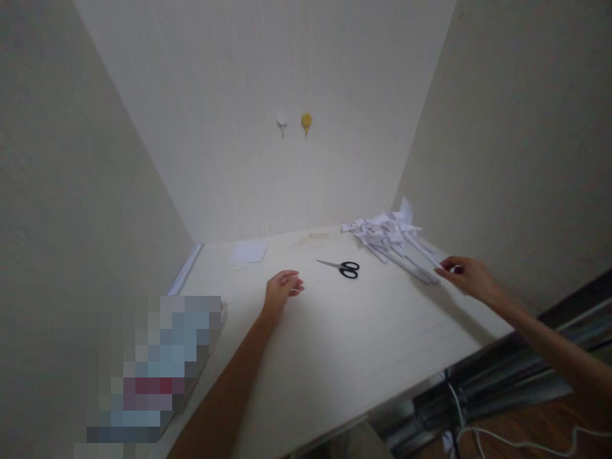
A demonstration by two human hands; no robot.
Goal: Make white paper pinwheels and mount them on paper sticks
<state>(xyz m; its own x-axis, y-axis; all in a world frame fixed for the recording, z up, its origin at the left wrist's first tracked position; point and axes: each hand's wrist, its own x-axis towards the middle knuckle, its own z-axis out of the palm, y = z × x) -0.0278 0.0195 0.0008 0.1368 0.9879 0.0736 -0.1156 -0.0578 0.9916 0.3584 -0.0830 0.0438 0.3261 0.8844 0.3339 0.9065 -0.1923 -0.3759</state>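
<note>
On the pale wooden surface [335,344], at ten o'clock, lies a small white paper sheet [249,252]. Toward the middle, the left hand [282,288] rests with loosely curled fingers, its grip holding nothing. Black-handled scissors [343,267] lie closed at its two o'clock. At three o'clock, the right hand [468,276] pinches the near end of a pile of white folded paper strips [392,241].

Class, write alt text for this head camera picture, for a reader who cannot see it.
A person's right hand touches the near end of a pile of folded white paper pinwheels on a pale table, while the left hand rests, loosely curled, near black-handled scissors. A small sheet of paper lies further back; two hooks hang on the wall.
</note>
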